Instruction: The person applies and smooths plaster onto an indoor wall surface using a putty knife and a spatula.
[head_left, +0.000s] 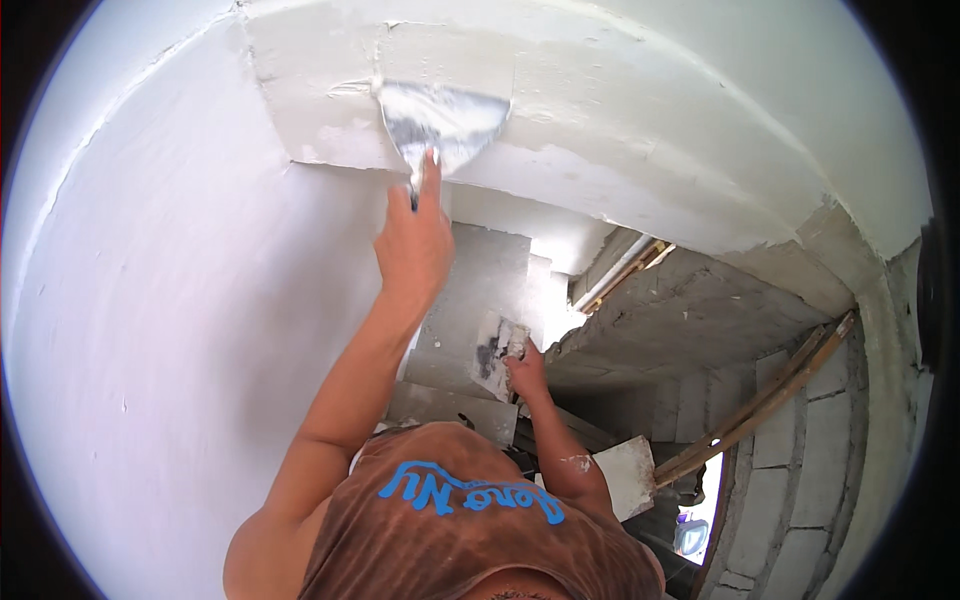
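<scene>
My left hand [412, 250] reaches up, closed round the handle of a wide putty knife [440, 125] with its index finger stretched along the blade. The blade fans out, smeared with white putty, and lies against the pale beam face [590, 125] above. White ridges of putty show beside its upper left corner. Lower down and to the right, my right hand [528, 372] grips a flat, roughly rectangular plate, like a plasterer's trowel [493, 355], at its edge. Grey and white smears cover that plate. Its handle, if any, is hidden.
A smooth white wall [170, 300] rises on the left. Wooden boards [765, 405] slant along the bare block wall [800, 470] at right. Below the beam is an opening with a pipe [610, 270]. A pale slab [627, 478] sits beside my right arm.
</scene>
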